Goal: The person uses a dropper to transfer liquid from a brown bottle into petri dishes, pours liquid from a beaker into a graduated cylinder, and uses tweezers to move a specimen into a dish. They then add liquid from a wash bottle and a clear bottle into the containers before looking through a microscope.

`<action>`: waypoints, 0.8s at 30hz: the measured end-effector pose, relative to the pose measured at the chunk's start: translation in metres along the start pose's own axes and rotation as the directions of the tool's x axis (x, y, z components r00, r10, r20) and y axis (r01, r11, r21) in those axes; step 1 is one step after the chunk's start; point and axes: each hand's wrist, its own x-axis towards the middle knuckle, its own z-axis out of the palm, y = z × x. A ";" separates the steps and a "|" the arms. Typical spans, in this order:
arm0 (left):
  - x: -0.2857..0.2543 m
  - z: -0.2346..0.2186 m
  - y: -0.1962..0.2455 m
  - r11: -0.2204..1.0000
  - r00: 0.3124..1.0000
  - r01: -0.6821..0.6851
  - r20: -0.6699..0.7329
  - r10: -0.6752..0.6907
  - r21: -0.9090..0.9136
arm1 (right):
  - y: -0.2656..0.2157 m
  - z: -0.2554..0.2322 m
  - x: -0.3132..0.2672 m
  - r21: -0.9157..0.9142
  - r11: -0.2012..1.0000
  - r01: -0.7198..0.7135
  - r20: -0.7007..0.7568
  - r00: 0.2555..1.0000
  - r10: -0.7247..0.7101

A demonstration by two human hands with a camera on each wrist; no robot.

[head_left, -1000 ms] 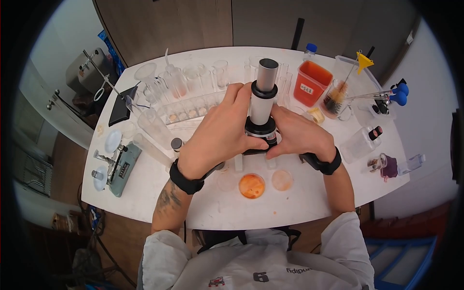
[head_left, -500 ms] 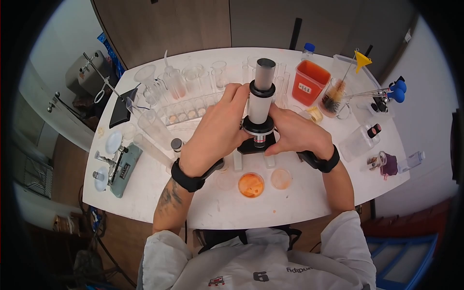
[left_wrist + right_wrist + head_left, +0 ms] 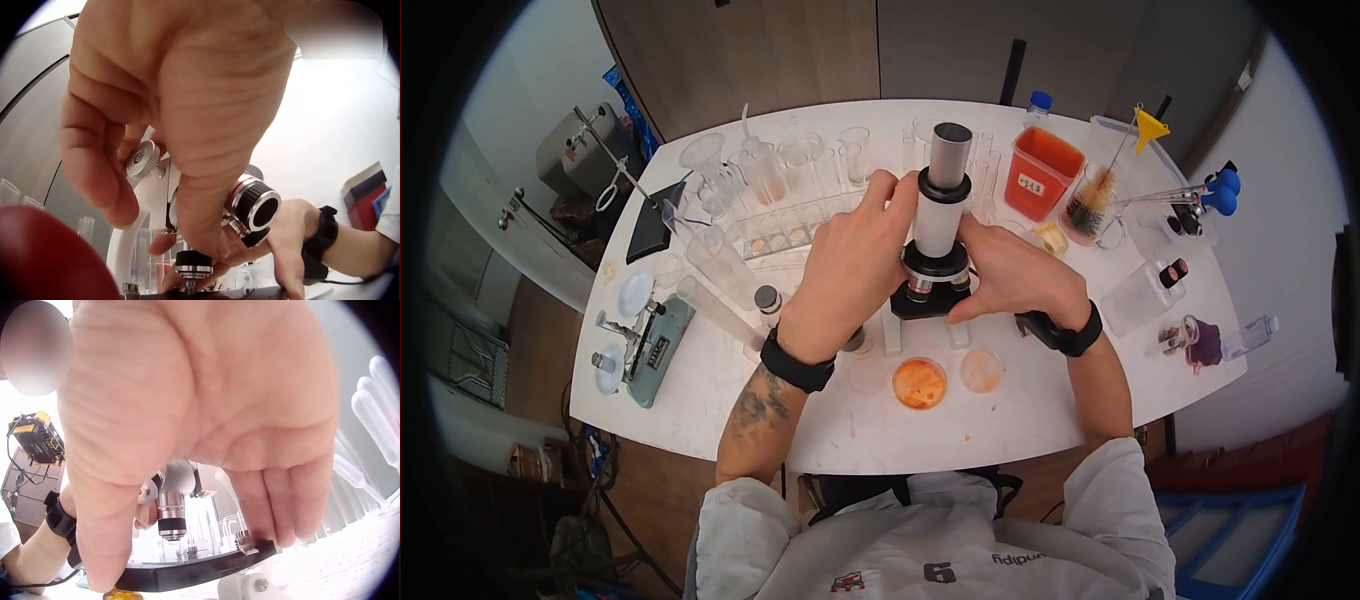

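Note:
A white and black microscope stands upright between both hands. My left hand reaches round its left side; in the left wrist view the thumb and a fingertip pinch at the revolving nosepiece, beside a downward objective lens. Another objective points outward there. A silver focus knob shows behind the fingers. My right hand grips the black stage, thumb at its front edge and fingers at the far edge. In the right wrist view, an objective hangs above the stage.
In front of the microscope lie an orange petri dish and a paler one. A balance scale sits at the left. Behind are a clear rack and glassware. Rightward stand a red container and a clear bottle.
The nosepiece has turned: one objective faced front half a second ago, and now two show at its sides. My left thumb has drawn back leftward from its front. The right hand keeps its place.

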 end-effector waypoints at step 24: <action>-0.011 -0.027 -0.004 0.975 0.979 -0.035 0.189 0.078 -0.221 | -0.005 0.004 -0.004 -0.001 1.000 -0.027 -0.042 0.999 0.026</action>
